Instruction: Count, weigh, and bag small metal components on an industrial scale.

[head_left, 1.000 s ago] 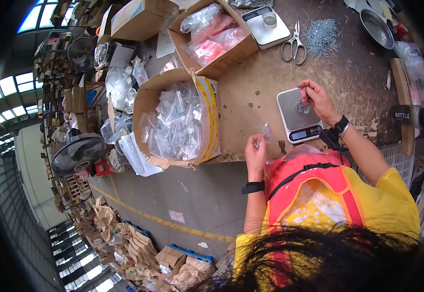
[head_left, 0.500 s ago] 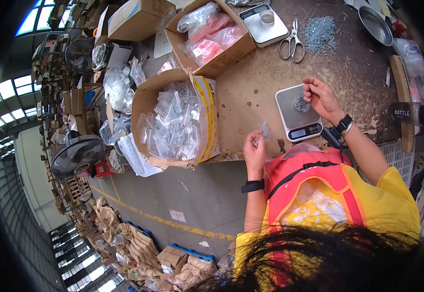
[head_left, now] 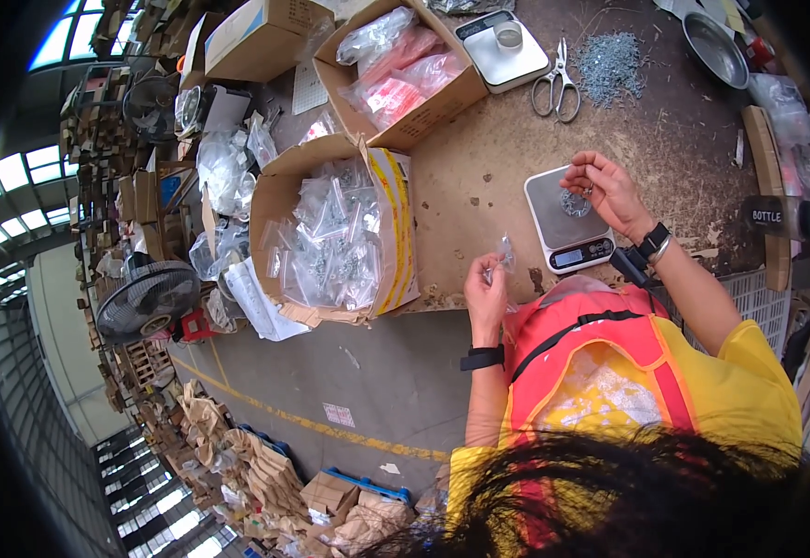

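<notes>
A digital scale point(head_left: 546, 206) stands near the table's front edge. On its plate sits a small round clear dish point(head_left: 574, 204) with shiny metal bits in it. My right hand point(head_left: 609, 191) hovers over the dish, fingers curled and tips pinched; a tiny shiny spot shows by the fingers, too small to name. Left of the scale, my left hand point(head_left: 487, 290) grips a small clear plastic bag point(head_left: 506, 249), which sticks up past the fingertips. The bag's contents are hard to make out.
An open carton point(head_left: 395, 232) at the left holds several filled clear bags. Behind it is a carton point(head_left: 428, 107) of red and clear plastic. Farther back lie a second scale point(head_left: 505, 60), scissors point(head_left: 558, 88), a heap of small metal parts point(head_left: 611, 67) and a metal bowl point(head_left: 716, 51).
My right hand has shifted slightly left over the dish, its fingers more bent. My left hand stays almost still with the bag.
</notes>
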The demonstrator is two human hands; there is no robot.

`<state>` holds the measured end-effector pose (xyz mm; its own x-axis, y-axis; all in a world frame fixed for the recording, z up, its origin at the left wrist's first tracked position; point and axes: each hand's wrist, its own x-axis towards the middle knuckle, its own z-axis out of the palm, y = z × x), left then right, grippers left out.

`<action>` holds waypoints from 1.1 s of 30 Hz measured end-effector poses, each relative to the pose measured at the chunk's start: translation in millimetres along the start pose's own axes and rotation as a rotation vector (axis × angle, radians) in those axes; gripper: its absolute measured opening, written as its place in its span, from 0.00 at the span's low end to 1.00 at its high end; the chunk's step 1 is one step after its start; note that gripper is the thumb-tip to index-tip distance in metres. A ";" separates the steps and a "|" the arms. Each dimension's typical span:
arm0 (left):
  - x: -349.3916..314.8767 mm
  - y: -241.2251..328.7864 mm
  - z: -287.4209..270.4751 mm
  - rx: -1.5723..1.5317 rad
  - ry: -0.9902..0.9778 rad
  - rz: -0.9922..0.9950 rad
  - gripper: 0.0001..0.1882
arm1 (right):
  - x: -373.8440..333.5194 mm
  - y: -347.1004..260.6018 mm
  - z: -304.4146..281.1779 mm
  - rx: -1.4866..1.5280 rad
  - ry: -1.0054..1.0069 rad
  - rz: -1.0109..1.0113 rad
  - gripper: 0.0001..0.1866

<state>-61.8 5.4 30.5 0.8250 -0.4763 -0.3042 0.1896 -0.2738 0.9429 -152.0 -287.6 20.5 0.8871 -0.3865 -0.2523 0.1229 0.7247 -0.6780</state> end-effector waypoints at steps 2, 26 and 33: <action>0.8 -2.6 -0.6 0.000 0.008 0.016 0.02 | 0.5 1.9 0.6 -0.007 -0.008 -0.002 0.12; 18.1 4.1 -7.8 -0.093 -0.135 0.008 0.03 | 20.7 -38.0 58.6 -1.504 -0.685 -0.623 0.11; 18.6 10.5 -0.9 -0.094 -0.094 0.141 0.05 | 19.4 34.0 79.9 -1.512 -0.777 -0.470 0.10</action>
<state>-44.0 -5.5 34.9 0.7942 -0.5817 -0.1756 0.1284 -0.1219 0.9842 -95.0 -224.9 47.8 0.9435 0.2744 0.1861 0.3242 -0.6468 -0.6903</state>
